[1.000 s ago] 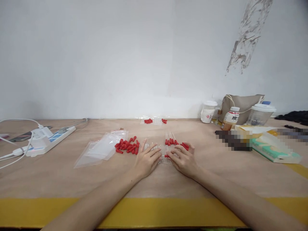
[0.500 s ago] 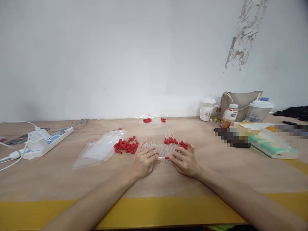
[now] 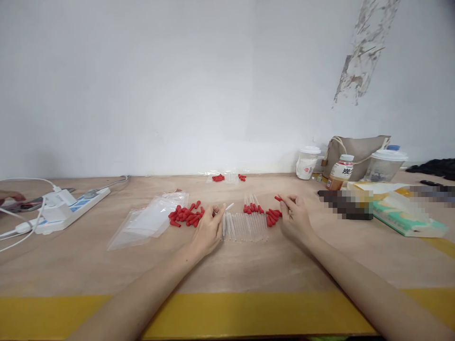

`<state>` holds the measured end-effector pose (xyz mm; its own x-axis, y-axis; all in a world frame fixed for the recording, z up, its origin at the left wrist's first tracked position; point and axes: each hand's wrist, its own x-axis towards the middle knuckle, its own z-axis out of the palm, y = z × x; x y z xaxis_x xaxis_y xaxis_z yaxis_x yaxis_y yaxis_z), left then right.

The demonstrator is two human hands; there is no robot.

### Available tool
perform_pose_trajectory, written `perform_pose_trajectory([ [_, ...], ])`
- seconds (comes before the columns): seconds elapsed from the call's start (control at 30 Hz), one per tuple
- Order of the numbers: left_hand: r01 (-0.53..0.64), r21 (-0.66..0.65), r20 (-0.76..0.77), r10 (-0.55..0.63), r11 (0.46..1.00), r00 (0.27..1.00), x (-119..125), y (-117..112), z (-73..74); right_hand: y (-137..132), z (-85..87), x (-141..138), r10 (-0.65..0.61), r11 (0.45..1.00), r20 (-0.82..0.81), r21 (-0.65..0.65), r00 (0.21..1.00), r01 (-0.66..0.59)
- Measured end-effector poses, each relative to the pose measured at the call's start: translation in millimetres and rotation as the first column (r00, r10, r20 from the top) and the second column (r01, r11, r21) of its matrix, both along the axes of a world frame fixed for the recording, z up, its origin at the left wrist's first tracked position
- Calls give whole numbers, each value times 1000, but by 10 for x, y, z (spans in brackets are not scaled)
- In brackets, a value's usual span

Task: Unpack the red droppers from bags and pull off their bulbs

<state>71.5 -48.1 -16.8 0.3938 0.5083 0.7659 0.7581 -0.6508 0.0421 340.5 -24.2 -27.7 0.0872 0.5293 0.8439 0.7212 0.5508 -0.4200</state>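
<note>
Between my hands lies a row of clear dropper tubes (image 3: pixel 247 227) on the table. My left hand (image 3: pixel 208 229), at the row's left end, pinches one clear dropper tube (image 3: pixel 230 207), its end poking out past the fingertips. To the right, my right hand (image 3: pixel 295 217) grips a red rubber bulb (image 3: pixel 277 198) between thumb and fingers. Below it sits a small pile of red bulbs (image 3: pixel 272 218). Just behind the row, several tubes with red bulbs fitted (image 3: pixel 253 207) lie side by side. A bigger heap of red bulbs (image 3: pixel 185 215) is left of my left hand.
Clear zip bags (image 3: pixel 149 222) lie at left, near a white power strip (image 3: pixel 78 208) with cables. Another person's hand (image 3: pixel 10 196) is at the far left edge. Bagged red bulbs (image 3: pixel 218 178) lie by the wall. A cup (image 3: pixel 307 163), bottle (image 3: pixel 340 171) and tissue pack (image 3: pixel 408 218) stand right.
My hands have moved apart from over the row. The right went right and up and now holds a loose red bulb; the left has a tube raised. Another person's hand has appeared at far left.
</note>
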Motion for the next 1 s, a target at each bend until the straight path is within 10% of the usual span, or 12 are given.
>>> perform_pose_trajectory([
  [0.27, 85, 21, 12, -86, 996, 996, 64, 83, -86, 74, -7, 155, -16, 975, -84, -222, 996, -3],
  [0.57, 220, 111, -166, -200, 969, 966, 116, 47, -70, -46, 74, 56, 73, 961, 277, -275, 958, 6],
  [1.0, 315, 58, -375, -272, 947, 886, 179, -38, 14, -103, 43, 17, 129, 970, 360, -242, 924, -41],
])
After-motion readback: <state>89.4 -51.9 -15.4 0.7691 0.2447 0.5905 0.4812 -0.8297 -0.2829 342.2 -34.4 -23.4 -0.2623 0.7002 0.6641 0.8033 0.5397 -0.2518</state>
